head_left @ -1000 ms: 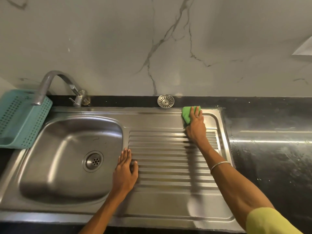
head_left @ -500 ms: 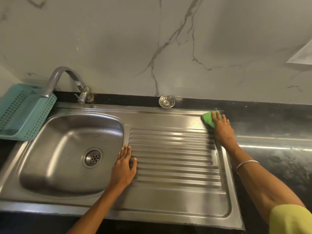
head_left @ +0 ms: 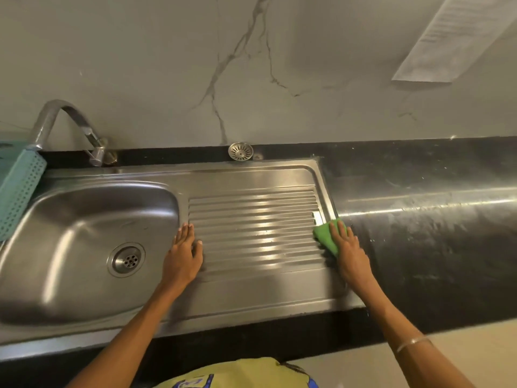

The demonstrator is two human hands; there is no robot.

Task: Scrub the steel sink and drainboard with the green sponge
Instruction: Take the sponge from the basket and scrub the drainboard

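The steel sink bowl [head_left: 84, 247] lies on the left with its drain [head_left: 126, 259] in the middle. To its right is the ribbed steel drainboard [head_left: 251, 219]. My right hand [head_left: 349, 253] presses the green sponge [head_left: 326, 238] flat onto the drainboard's right edge, fingers straight over it. Flat on the strip between bowl and ribs rests my left hand [head_left: 183, 256], fingers straight, holding nothing.
A curved steel tap [head_left: 64, 124] stands at the bowl's back left. A teal perforated basket [head_left: 16, 191] sits at the far left. A loose round strainer [head_left: 240, 151] lies on the black ledge behind the drainboard. Black countertop [head_left: 419, 219] runs to the right.
My right hand slid the sponge from the drainboard's back edge to its back right corner, then toward me along the right edge. My left hand stayed in place. The view shifted.
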